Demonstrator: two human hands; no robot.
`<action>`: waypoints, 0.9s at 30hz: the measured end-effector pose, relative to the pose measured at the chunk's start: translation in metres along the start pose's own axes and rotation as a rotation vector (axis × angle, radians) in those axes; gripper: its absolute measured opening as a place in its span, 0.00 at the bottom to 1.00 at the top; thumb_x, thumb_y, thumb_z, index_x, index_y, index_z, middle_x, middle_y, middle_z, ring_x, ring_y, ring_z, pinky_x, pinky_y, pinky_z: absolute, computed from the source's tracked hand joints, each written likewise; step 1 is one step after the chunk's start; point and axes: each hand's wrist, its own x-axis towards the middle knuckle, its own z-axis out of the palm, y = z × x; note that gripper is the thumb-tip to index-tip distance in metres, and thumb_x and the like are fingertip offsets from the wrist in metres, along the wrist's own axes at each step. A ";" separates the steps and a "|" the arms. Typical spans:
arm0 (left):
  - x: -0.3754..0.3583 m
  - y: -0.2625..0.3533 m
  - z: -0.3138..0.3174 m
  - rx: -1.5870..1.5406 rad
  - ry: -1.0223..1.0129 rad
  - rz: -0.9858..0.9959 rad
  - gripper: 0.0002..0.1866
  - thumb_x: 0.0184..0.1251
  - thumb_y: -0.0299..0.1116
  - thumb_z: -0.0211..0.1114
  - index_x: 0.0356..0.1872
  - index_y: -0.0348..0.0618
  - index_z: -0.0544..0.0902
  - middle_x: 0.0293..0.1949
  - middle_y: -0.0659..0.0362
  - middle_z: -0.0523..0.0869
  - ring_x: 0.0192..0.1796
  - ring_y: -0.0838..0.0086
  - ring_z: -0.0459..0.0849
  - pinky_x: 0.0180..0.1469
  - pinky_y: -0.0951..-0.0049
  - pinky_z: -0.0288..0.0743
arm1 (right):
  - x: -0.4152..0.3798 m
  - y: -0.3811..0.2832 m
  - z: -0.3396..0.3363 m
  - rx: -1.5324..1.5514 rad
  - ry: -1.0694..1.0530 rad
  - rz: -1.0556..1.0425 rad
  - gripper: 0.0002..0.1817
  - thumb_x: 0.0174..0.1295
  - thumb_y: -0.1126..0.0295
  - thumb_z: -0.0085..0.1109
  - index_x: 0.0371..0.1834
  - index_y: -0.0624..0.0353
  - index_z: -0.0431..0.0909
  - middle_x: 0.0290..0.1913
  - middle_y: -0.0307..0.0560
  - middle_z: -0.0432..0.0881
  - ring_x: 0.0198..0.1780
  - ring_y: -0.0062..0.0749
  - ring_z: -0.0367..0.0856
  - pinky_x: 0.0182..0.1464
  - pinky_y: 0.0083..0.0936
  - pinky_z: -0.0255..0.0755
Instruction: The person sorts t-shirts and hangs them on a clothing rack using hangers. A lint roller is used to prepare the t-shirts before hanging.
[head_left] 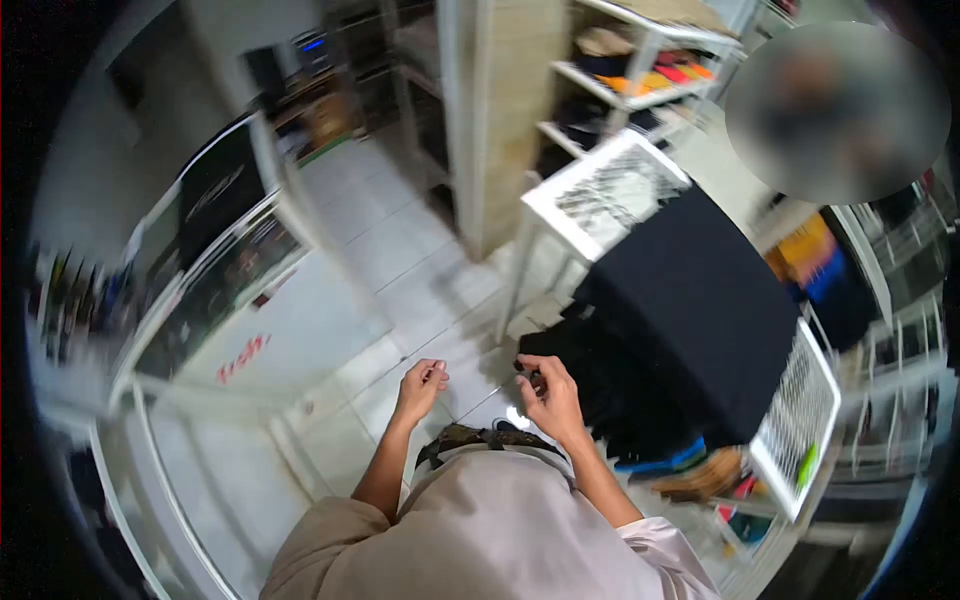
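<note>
My left hand (422, 391) is held over the tiled floor in front of my body, its fingers curled in loosely and nothing showing in them. To its right, my right hand (553, 400) has bent fingers with a gap between thumb and forefinger. It overlaps the left edge of a black cloth (690, 290) in this view. That cloth lies spread over a white table (812, 430) with slatted ends, and its near part hangs down in folds beside my right hand.
White shelves (640, 95) with folded fabrics stand behind the table. A beige pillar (515, 120) rises at the back. At left is a white counter (290, 320) with red lettering. Under the table's near end lies a brown bundle (705, 474). A blurred-out area covers the upper right.
</note>
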 end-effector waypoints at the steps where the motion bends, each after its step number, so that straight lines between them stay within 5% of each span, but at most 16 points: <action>1: -0.003 -0.007 -0.011 -0.020 0.083 0.032 0.19 0.80 0.46 0.64 0.53 0.36 0.84 0.40 0.54 0.91 0.38 0.73 0.89 0.39 0.73 0.80 | 0.011 -0.002 0.006 0.025 -0.121 -0.008 0.16 0.66 0.76 0.67 0.57 0.60 0.83 0.47 0.50 0.84 0.35 0.37 0.86 0.37 0.29 0.80; 6: -0.069 -0.011 -0.044 -0.158 0.480 0.081 0.19 0.80 0.45 0.65 0.53 0.36 0.85 0.39 0.54 0.90 0.41 0.73 0.89 0.46 0.70 0.86 | 0.049 -0.024 0.052 0.088 -0.533 -0.155 0.14 0.66 0.77 0.67 0.54 0.60 0.84 0.42 0.51 0.87 0.33 0.36 0.87 0.35 0.30 0.79; 12: -0.184 -0.075 -0.048 -0.265 0.860 -0.001 0.19 0.80 0.45 0.64 0.54 0.37 0.84 0.41 0.54 0.90 0.41 0.73 0.88 0.45 0.70 0.81 | 0.033 -0.043 0.146 0.167 -0.910 -0.253 0.14 0.67 0.78 0.65 0.56 0.60 0.84 0.38 0.41 0.86 0.31 0.21 0.82 0.34 0.21 0.75; 21: -0.361 -0.131 -0.062 -0.137 1.543 -0.213 0.17 0.79 0.42 0.65 0.52 0.35 0.85 0.35 0.53 0.90 0.38 0.71 0.89 0.43 0.68 0.82 | -0.100 -0.123 0.272 0.181 -1.503 -0.523 0.14 0.69 0.74 0.64 0.56 0.59 0.83 0.44 0.50 0.89 0.34 0.30 0.86 0.38 0.28 0.80; 27: -0.424 -0.142 -0.113 -0.071 1.743 -0.259 0.17 0.76 0.42 0.66 0.50 0.36 0.86 0.35 0.48 0.92 0.38 0.60 0.92 0.43 0.64 0.83 | -0.210 -0.171 0.359 0.287 -1.723 -0.689 0.14 0.70 0.72 0.65 0.58 0.59 0.84 0.45 0.48 0.89 0.41 0.28 0.87 0.42 0.26 0.81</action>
